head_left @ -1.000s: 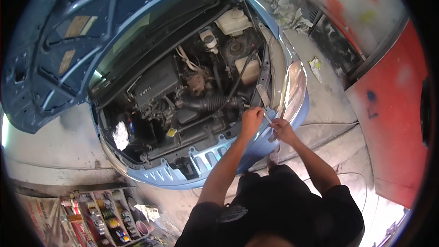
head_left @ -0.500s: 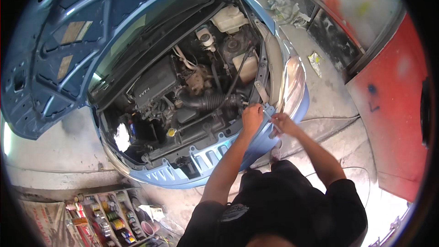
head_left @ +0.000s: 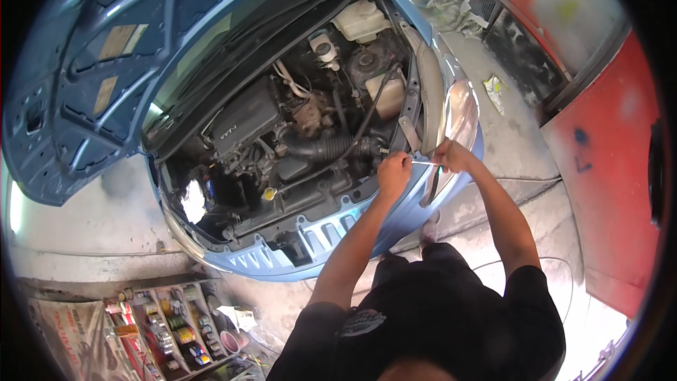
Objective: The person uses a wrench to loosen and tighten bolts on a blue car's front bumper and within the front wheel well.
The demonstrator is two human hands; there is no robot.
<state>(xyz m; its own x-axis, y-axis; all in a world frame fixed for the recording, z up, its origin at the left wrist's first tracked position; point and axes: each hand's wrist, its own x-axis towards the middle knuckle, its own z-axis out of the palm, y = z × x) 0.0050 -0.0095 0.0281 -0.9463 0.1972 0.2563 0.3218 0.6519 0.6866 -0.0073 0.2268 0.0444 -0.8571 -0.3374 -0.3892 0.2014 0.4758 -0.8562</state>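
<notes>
A thin, pale, rod-like tool point(head_left: 424, 163) spans the gap between my hands, over the front corner of a blue car's engine bay beside the headlight point(head_left: 462, 116). My left hand point(head_left: 394, 171) is closed at its left end, fingers bunched over the front panel point(head_left: 328, 231). Closed round the other end is my right hand point(head_left: 455, 156), just below the headlight; something small and dark shows under its fingers. Whether the tool is a screwdriver is too small to tell. The black ribbed air hose point(head_left: 331, 151) lies left of my left hand.
The raised bonnet point(head_left: 84, 113) fills the upper left. A shelf of cans point(head_left: 144, 303) stands at the lower left, and a red panel point(head_left: 606, 190) at the right. A cable point(head_left: 522, 179) and crumpled sheeting point(head_left: 451, 3) lie on the floor.
My right hand has moved up and slightly right, toward the headlight. The rod has swung from a steep slant to nearly level. The whole view has shifted slightly.
</notes>
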